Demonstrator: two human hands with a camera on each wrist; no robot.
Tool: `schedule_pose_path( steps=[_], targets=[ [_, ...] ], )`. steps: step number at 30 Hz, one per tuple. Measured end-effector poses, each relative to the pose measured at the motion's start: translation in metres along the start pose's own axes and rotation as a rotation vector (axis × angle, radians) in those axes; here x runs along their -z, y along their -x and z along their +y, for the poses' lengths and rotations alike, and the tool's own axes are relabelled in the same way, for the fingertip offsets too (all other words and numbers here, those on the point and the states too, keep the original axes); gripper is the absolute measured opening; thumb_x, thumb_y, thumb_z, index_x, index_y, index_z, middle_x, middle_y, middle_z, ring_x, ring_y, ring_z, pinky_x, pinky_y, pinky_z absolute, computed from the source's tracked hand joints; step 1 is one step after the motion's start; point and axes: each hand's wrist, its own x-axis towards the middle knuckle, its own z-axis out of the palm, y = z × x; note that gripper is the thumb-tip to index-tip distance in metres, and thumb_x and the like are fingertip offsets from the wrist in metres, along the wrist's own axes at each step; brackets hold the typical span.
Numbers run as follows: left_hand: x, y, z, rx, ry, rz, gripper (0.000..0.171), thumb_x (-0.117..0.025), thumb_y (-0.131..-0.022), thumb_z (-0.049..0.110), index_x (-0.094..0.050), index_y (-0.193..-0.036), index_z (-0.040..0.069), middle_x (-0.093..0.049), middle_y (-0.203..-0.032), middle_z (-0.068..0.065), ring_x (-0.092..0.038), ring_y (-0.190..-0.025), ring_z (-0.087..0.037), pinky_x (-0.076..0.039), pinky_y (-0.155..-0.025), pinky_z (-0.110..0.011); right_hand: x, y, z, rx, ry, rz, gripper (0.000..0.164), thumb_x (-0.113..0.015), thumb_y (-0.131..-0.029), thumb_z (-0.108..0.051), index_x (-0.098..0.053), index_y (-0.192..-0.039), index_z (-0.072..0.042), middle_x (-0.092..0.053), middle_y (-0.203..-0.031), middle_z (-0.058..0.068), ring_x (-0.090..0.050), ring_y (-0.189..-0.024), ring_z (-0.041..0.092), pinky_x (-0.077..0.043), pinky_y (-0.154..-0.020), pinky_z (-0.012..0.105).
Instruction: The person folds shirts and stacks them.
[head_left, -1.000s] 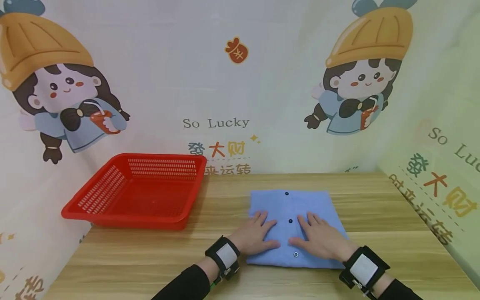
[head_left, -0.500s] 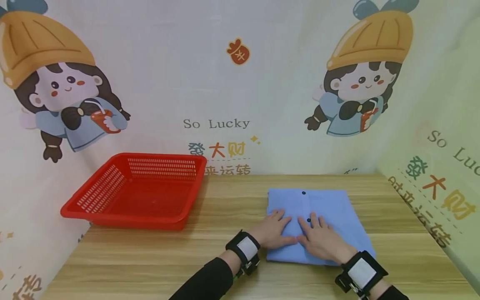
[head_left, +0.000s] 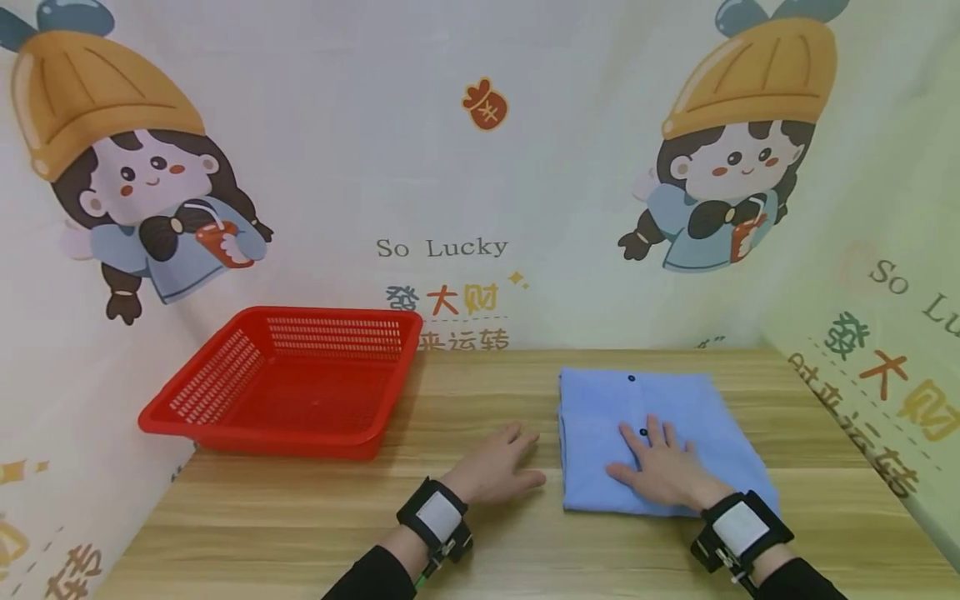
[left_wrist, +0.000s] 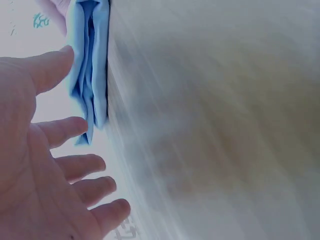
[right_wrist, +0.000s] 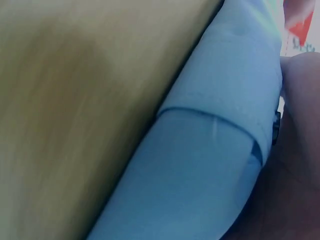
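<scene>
A folded light blue shirt (head_left: 592,467) with dark buttons down its middle lies on the right part of the wooden table. My right hand (head_left: 667,467) rests on top of it, fingers spread, beside a button. Left of the shirt, my left hand (head_left: 495,465) is apart from it over the bare wood, its fingers loosely extended and holding nothing. In the left wrist view, the layered folded edge of the shirt (left_wrist: 89,70) shows beyond the spread fingers. The right wrist view shows the shirt's near fold (right_wrist: 215,100) close up, with the palm along its upper side.
A red plastic basket (head_left: 390,400) with slotted walls stands at the left of the table (head_left: 480,383), with nothing inside. A printed cloth (head_left: 562,167) with cartoon figures hangs behind the table and along its right side.
The shirt has slid to the right and slightly away, first with both hands on it. My left hand has since come off it to the left; my right hand is still on top.
</scene>
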Motion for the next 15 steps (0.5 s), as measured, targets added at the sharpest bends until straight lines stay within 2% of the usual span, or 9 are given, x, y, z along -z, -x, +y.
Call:
schedule_pose_path(
  steps=[7, 15],
  targets=[
    [0.001, 0.019, -0.018, 0.023, 0.039, 0.087, 0.062, -0.063, -0.094, 0.038, -0.048, -0.145, 0.007, -0.04, -0.153, -0.025, -0.038, -0.143, -0.041, -0.035, -0.116, -0.054, 0.015, -0.008, 0.041, 0.0, 0.018, 0.026, 0.083, -0.045, -0.098, -0.059, -0.032, -0.152, 0.003, -0.013, -0.153, 0.046, -0.01, -0.14, 0.067, -0.015, -0.104, 0.083],
    [0.001, 0.029, -0.033, 0.071, 0.088, 0.106, 0.061, -0.064, -0.094, 0.039, -0.049, -0.145, 0.007, -0.038, -0.154, -0.026, -0.033, -0.145, -0.047, -0.033, -0.115, -0.06, 0.035, -0.016, 0.096, 0.002, 0.041, 0.056, 0.088, -0.05, -0.094, -0.062, -0.035, -0.149, 0.006, -0.016, -0.15, 0.049, -0.013, -0.137, 0.07, -0.018, -0.1, 0.084]
  ],
)
